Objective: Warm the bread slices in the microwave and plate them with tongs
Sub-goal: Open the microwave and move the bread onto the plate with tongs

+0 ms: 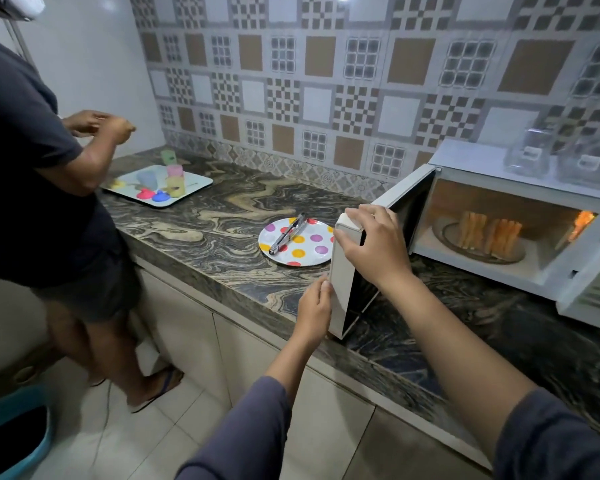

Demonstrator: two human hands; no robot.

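A white microwave door is gripped by curled fingers of the right hand and touched by pressed-together fingers of the left hand. Browned bread slices stand inside; if swung wider, the round spotted plate could be struck.

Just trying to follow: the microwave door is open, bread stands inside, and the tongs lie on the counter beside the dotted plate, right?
Not quite: the head view shows the tongs lying on the dotted plate itself. The microwave door is open, with bread inside.
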